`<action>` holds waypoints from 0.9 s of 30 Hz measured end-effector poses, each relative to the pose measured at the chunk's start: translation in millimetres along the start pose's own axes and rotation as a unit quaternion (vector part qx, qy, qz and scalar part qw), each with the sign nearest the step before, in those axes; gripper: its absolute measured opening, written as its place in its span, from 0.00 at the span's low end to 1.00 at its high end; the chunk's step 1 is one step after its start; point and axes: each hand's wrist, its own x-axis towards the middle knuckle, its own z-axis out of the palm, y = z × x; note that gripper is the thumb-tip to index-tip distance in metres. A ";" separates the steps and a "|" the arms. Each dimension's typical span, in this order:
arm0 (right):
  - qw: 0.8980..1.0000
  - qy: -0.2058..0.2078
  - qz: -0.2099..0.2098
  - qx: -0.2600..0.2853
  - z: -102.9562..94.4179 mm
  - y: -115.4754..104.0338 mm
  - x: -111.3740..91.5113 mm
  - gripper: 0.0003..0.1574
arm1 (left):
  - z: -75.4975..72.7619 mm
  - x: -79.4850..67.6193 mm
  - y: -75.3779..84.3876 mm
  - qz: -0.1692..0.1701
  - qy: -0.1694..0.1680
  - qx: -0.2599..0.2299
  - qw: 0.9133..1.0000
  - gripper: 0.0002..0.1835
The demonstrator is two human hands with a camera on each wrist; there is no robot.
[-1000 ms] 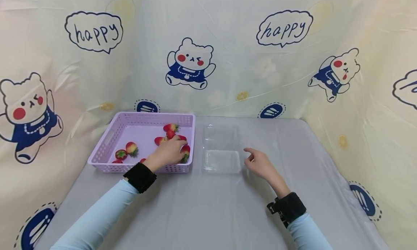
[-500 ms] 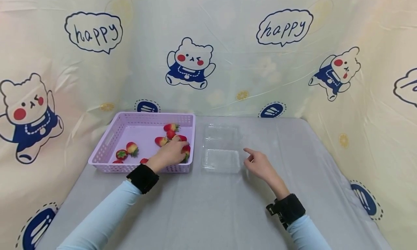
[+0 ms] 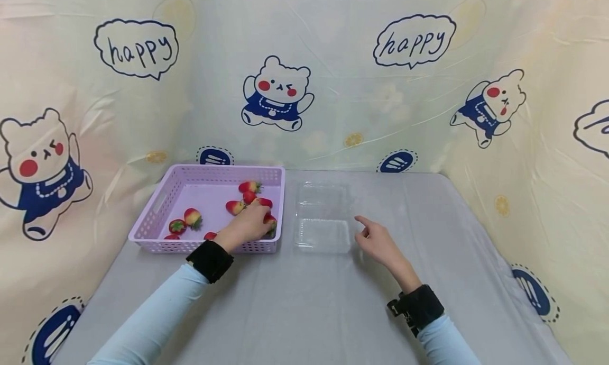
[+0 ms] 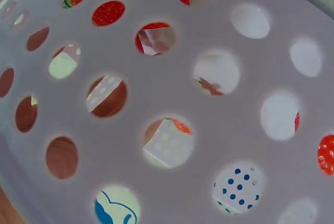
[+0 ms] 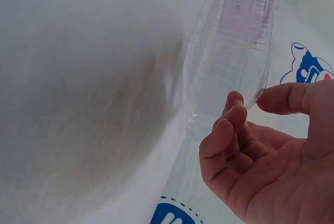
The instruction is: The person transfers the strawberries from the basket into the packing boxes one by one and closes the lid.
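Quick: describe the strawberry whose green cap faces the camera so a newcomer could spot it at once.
On the left of the grey table sits a lilac basket. Inside it, left of the left hand, the target strawberry lies near the front wall, close to a red-and-yellow strawberry. Its leafy green cap faces the head camera, while that neighbour shows mostly its side.

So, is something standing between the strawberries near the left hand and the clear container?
Yes: the side wall of the purple basket stands between the strawberries and the clear container. The right hand is on the container's other side, not between.
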 end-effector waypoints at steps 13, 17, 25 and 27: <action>1.000 0.002 -0.005 0.007 0.2 0.8 -0.3 0.35 | -0.6 1.5 -3.4 0.047 0.000 0.005 0.999 0.25; 1.000 0.004 -0.008 0.008 0.6 1.5 0.9 0.35 | -2.7 0.5 -6.8 0.080 -0.029 0.009 0.996 0.22; 1.000 0.003 -0.004 0.009 2.5 3.0 -1.2 0.35 | -10.8 -4.0 -8.6 0.034 -0.045 0.000 0.998 0.25; 1.000 0.005 -0.002 0.009 3.2 3.9 -0.8 0.36 | -10.7 -4.7 -10.0 0.021 -0.042 -0.001 0.999 0.24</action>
